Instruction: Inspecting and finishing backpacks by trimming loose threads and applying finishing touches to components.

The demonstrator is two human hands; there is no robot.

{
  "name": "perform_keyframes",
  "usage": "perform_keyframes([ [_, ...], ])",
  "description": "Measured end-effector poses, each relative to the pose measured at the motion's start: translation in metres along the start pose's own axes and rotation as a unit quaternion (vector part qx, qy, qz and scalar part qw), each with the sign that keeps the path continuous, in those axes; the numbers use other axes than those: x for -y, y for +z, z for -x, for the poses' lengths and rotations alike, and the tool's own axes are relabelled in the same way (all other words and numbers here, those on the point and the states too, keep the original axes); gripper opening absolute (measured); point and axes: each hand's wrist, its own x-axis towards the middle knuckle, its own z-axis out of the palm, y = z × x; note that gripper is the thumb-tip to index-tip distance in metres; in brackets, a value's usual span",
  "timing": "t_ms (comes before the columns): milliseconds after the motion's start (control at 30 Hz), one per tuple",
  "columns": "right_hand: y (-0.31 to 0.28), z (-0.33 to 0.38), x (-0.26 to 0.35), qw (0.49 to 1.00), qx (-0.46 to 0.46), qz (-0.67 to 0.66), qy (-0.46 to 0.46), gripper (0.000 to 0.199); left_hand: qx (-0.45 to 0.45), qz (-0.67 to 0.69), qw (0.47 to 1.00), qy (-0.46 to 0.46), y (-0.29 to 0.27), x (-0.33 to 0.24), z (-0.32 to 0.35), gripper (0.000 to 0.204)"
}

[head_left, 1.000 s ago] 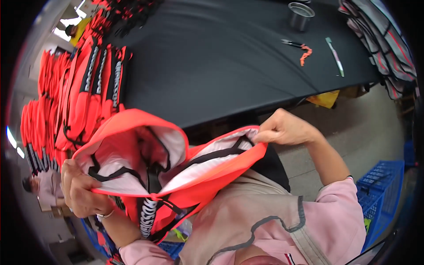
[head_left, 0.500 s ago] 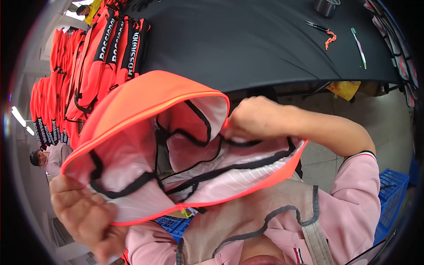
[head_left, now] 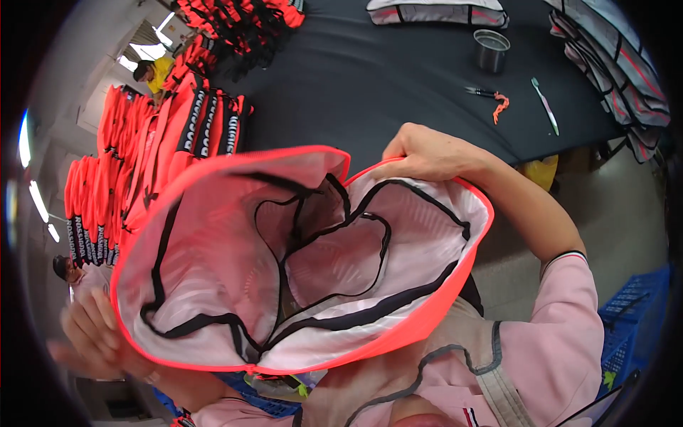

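A large orange-red fabric bag (head_left: 441, 306) spreads in front of my chest, its mouth facing up. Pale, shiny lining and black binding strips along the inner seams show inside it. My right hand (head_left: 430, 153) grips the far right rim, fingers folded over the edge. Beside the bag's left edge is my left hand (head_left: 96, 331), blurred by motion. Its fingers look spread and hold nothing I can see, and part of its wrist is behind the bag.
Stacks of orange-red bags (head_left: 171, 135) rise at the left. On the black table (head_left: 370, 92) are a metal cup (head_left: 491, 51), small snips (head_left: 481, 92) with an orange cord and a toothbrush (head_left: 546, 107). Grey-white bags (head_left: 612, 71) lie far right, above a blue crate (head_left: 629, 320). Another person (head_left: 153, 75) stands far left.
The bag's mouth has opened wider and turned up towards me. My right hand now grips the far rim. My left hand has come off the left rim and moved up and outward.
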Motion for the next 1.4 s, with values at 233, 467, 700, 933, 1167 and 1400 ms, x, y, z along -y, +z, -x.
perform_keyframes([
  [233,0.009,-0.016,0.040,0.973,0.158,-0.141,-0.091,0.043,0.290,0.171,0.911,-0.239,-0.015,-0.002,-0.079,0.042],
  [467,0.003,-0.024,0.034,0.970,0.226,-0.068,-0.062,0.050,0.280,0.167,0.913,-0.246,0.161,0.097,-0.017,0.045],
  [700,-0.004,-0.015,-0.002,0.966,0.142,-0.216,0.005,0.049,0.241,0.156,0.906,-0.311,0.138,0.077,0.067,0.048],
  [933,0.007,-0.044,-0.002,0.970,0.125,-0.205,0.042,0.041,0.216,0.120,0.905,-0.346,0.074,0.181,-0.092,0.051],
  [1167,0.023,-0.078,-0.029,0.922,0.066,-0.363,0.118,0.025,0.303,-0.271,0.882,-0.240,0.168,0.078,-0.022,0.051],
  [1400,0.062,-0.096,-0.008,0.761,0.055,-0.626,0.158,0.026,0.752,-0.375,0.438,-0.320,0.216,0.065,0.011,0.072],
])
